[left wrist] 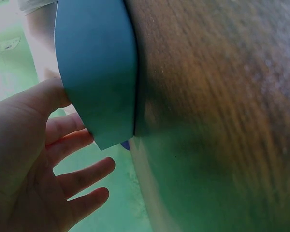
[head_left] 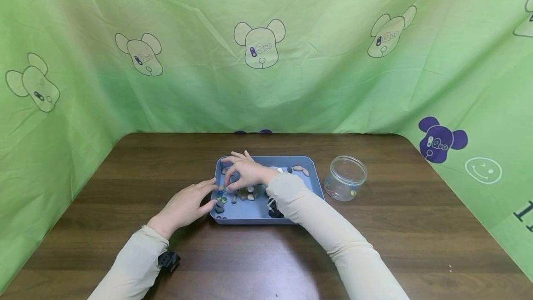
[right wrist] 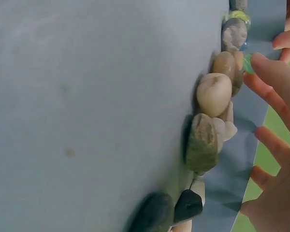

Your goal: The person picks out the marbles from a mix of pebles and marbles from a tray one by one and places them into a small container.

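A shallow blue tray lies on the table, holding stones and glass marbles. My right hand reaches over its left part, thumb and index finger pinching a green glass marble; the other fingers are spread. My left hand rests at the tray's left rim, its thumb and fingertips touching the edge with the fingers loosely extended. Between the hands, small blue and green marbles sit beside dark stones. In the right wrist view, a cream stone and a greenish stone lie in a row.
Right of the tray stands a clear round jar with a few small coloured marbles at its bottom. Brown stones lie in the tray's back right corner. A green printed curtain hangs behind the wooden table.
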Available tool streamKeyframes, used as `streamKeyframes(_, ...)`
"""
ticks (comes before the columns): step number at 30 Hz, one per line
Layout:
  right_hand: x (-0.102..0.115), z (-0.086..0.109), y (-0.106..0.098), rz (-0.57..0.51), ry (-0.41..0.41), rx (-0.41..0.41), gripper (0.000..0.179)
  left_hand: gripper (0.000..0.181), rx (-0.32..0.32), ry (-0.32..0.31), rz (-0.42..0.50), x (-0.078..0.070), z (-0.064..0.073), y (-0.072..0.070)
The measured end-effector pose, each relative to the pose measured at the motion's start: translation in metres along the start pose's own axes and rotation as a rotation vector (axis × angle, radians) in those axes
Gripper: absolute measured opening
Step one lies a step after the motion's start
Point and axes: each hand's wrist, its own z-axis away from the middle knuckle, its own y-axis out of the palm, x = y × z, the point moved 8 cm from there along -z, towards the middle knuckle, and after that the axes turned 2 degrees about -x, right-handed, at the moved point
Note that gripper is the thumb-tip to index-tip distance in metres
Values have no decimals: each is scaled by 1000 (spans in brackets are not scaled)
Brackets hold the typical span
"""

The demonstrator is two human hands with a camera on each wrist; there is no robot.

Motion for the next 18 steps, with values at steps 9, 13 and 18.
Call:
streamKeyframes(9, -2, 3, -10, -26, -6, -38, 9, 41, -42, 25, -3, -1, 1, -2)
streamKeyframes(13, -2, 5, -14, -28, -13, -52, 10, 42, -17, 14, 9, 0, 0, 0)
streamKeyframes(18, -3, 9, -20, -35, -21, -68, 10, 42, 8, -8, 2, 2, -1, 3)
